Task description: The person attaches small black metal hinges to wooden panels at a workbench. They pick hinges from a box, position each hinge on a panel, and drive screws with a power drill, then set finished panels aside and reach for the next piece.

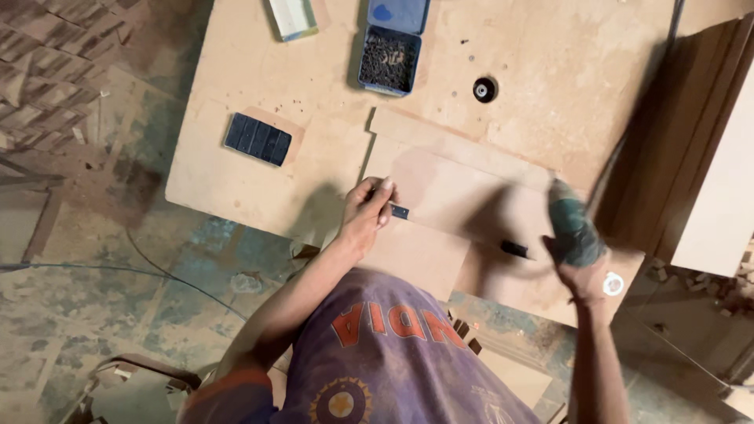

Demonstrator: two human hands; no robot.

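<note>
Plywood panel (pixel 463 204) lies flat on the surface (pixel 259 180). Left hand (pixel 367 213) pinches a small dark fitting (pixel 400 211) at its edge; right hand (pixel 585 263) grips a blurred green power tool (pixel 572 228). Advise firm hold, square approach. Beyond: open screw box (pixel 389 59).

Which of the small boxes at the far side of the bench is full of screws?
The blue open box, right of the pale box. It holds dark screws; the pale one shows none.

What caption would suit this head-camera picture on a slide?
Left hand steadies a small dark fitting on a board; right hand holds a green power tool.
</note>
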